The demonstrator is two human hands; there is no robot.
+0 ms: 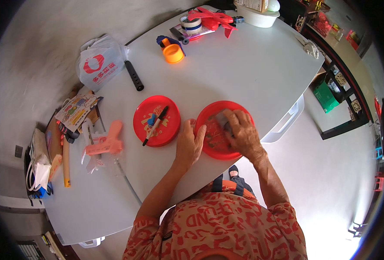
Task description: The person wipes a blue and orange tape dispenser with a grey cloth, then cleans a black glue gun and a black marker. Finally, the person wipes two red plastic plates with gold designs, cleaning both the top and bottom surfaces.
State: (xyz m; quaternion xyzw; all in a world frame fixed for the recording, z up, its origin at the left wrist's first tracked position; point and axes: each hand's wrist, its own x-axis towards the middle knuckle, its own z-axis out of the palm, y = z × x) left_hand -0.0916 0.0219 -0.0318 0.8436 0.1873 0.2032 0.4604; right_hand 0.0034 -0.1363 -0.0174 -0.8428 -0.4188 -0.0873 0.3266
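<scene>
A round red plate (211, 115) lies at the table's front edge. My right hand (242, 133) is over its right half, fingers curled on a small dark grey item (223, 120) that the hand partly hides; its kind I cannot tell. My left hand (192, 141) rests at the plate's left rim, thumb apart from the fingers, with nothing seen in it. To the left sits another red plate (140, 110) with a printed pattern. On it lie a black-and-white marker pen (156, 126) and a small blue item (151, 120).
Farther back stand an orange ring-shaped part (173, 54), a black perforated tube (134, 76), a tape roll (191, 24), a red toy airplane (211, 19) and a white tub (258, 18). A plastic bag (100, 65) and a pink wrapped item (109, 143) lie left.
</scene>
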